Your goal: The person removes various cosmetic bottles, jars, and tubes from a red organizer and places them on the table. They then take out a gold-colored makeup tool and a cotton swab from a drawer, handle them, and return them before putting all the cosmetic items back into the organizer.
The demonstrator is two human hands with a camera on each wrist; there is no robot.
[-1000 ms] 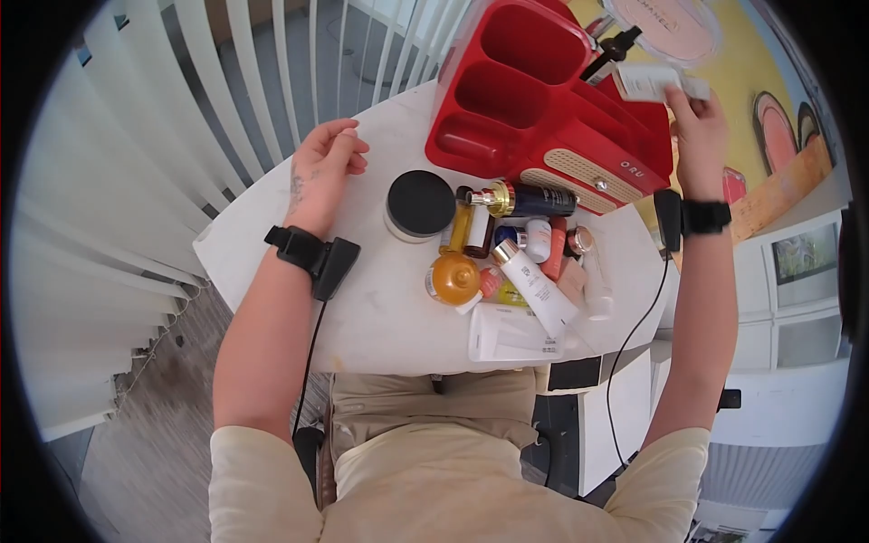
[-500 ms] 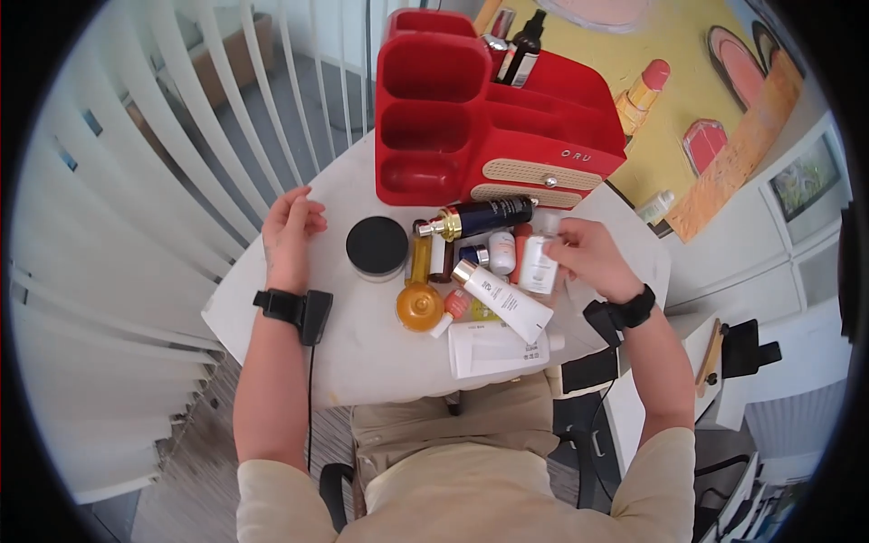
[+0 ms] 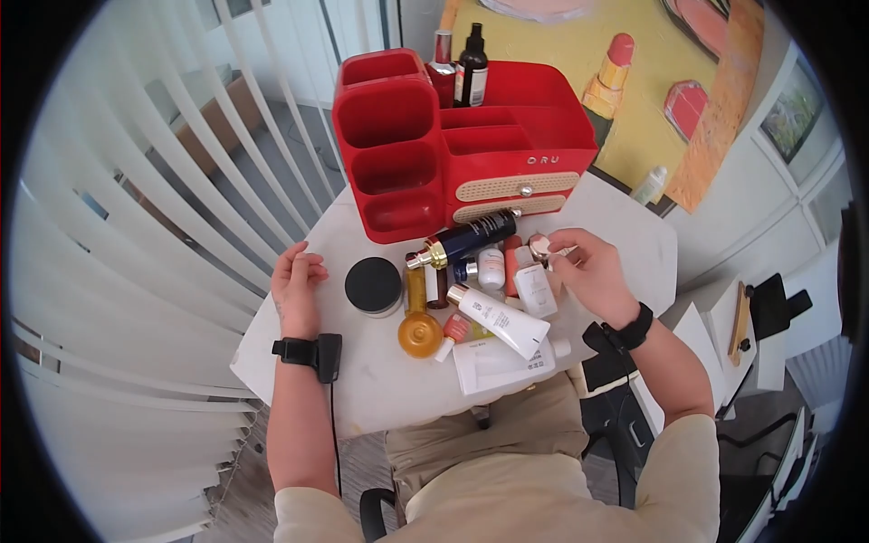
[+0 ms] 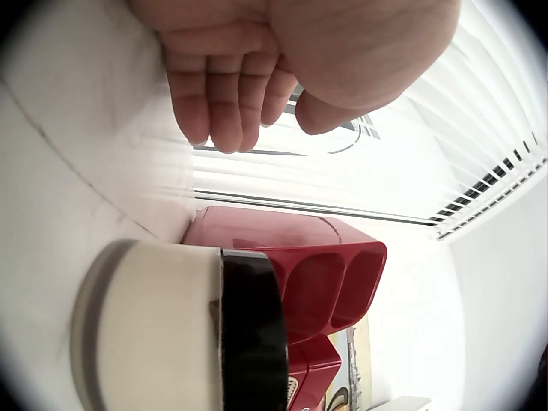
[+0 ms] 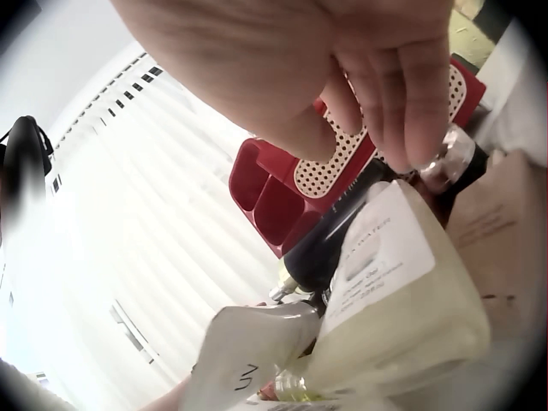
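White tabletop [image 3: 634,249], blinds [image 3: 109,290] on L side. Nearest: gold-capped tube [image 3: 507,321] atop the pile. Just past it, labelled bottle [image 3: 534,290], in R hand [image 3: 593,276] approx. 0.5 s ago, now lies free w/ the pile, so that hand looks unloaded: fingers bent, thumb apart, tips by rose-gold cap [image 3: 540,246]; can't tell re: contact. L hand [image 3: 296,288] loosely curled, holds nothing, near black-lidded jar [image 3: 373,286]. Beyond: red organizer [image 3: 498,163] w/ dark spray bottle [image 3: 472,77] upright.
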